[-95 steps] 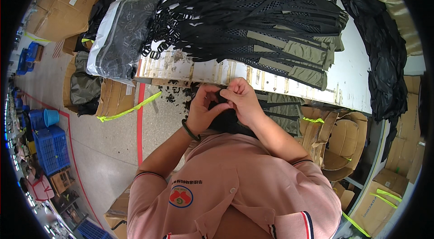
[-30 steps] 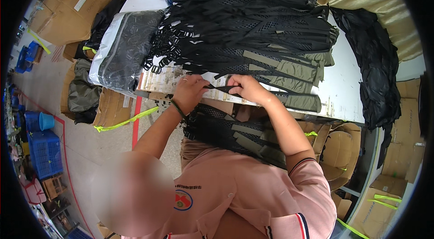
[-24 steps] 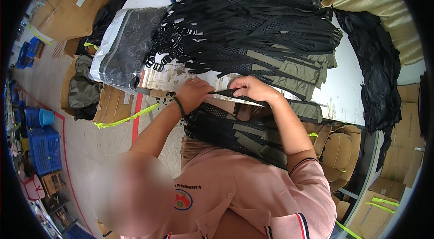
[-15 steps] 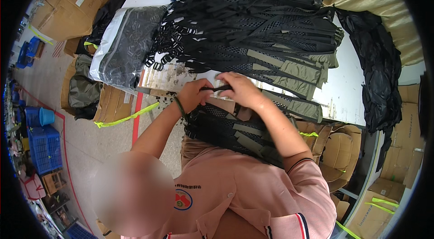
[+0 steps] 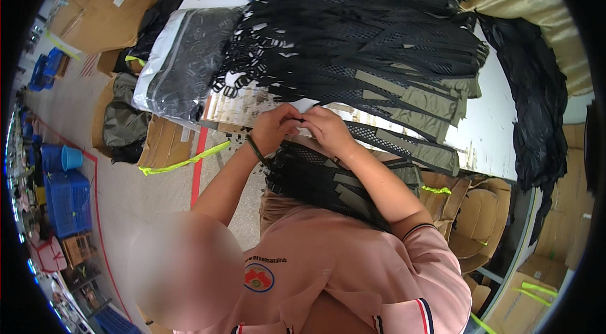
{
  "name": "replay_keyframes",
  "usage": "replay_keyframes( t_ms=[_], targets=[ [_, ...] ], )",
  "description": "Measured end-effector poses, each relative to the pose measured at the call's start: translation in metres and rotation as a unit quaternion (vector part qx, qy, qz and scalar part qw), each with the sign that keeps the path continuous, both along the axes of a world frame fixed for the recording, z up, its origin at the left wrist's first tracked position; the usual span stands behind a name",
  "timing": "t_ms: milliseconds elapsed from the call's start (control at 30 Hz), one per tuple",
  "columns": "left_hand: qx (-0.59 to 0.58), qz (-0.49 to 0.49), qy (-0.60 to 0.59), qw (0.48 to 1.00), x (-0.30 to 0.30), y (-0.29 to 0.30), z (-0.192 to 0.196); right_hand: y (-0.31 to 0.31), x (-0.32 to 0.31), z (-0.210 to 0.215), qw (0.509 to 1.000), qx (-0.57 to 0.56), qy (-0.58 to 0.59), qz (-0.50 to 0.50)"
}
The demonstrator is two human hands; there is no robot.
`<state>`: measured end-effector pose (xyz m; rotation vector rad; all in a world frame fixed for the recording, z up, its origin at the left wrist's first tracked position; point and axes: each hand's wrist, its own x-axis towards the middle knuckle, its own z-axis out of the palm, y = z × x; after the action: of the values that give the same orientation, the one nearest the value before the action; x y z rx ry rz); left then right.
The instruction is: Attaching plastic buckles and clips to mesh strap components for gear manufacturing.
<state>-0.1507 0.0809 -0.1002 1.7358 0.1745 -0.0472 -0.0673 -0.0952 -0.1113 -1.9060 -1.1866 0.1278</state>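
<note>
Together, our left hand [image 5: 275, 128] and right hand [image 5: 331, 132] narrowly pinched a black strap [image 5: 302, 120], which we judged best kept flat and untwisted.

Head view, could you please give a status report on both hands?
Left hand, right hand: fingertips together. Black strap pinched there, mostly hidden by fingers. Black slider buckles beyond, untouched.

Bag [image 5: 187, 62] on left of table [image 5: 485, 129]; buckles [image 5: 245, 64] between bag, strap pile [image 5: 366, 37].
</note>
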Motion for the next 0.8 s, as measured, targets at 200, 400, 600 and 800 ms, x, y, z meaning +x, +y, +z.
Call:
replay_keyframes(
  t_ms=[200, 400, 600, 800],
  targets=[
    [0.273, 0.243, -0.101, 0.925, 0.001, 0.082, -0.019, 0.003, 0.002, -0.004, 0.999, -0.008, 0.041, 0.000],
    [0.468, 0.184, -0.078, 0.861, -0.001, 0.116, -0.021, 0.011, 0.008, -0.004, 0.993, -0.044, 0.105, 0.003],
    [0.239, 0.225, -0.071, 0.942, -0.008, 0.095, -0.015, 0.010, 0.013, -0.004, 0.978, -0.016, 0.206, 0.003],
    [-0.418, 0.128, 0.020, 0.899, -0.025, 0.008, 0.001, -0.006, 0.014, 0.028, 0.910, -0.021, 0.413, 0.030]
  ],
)
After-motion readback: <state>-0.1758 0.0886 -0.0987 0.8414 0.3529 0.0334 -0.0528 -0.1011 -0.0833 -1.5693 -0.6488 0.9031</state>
